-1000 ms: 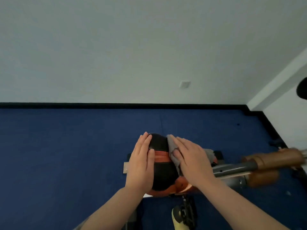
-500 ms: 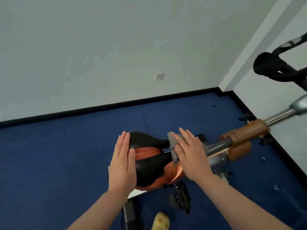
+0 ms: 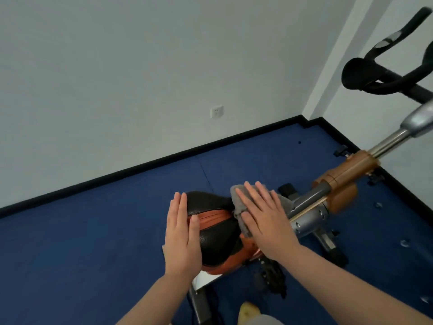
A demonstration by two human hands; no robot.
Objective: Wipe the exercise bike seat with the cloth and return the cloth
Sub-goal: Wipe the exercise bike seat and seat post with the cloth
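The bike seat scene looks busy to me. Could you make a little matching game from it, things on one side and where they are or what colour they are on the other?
Things:
1. cloth
2. left hand
3. handlebars
4. wall socket

Descriptions:
A. black, upper right of the view
B. white, on the wall above the skirting
C. grey, pressed flat under the right hand
D. resting on the wide end of the black and orange seat

Pairs: 1-C, 2-D, 3-A, 4-B
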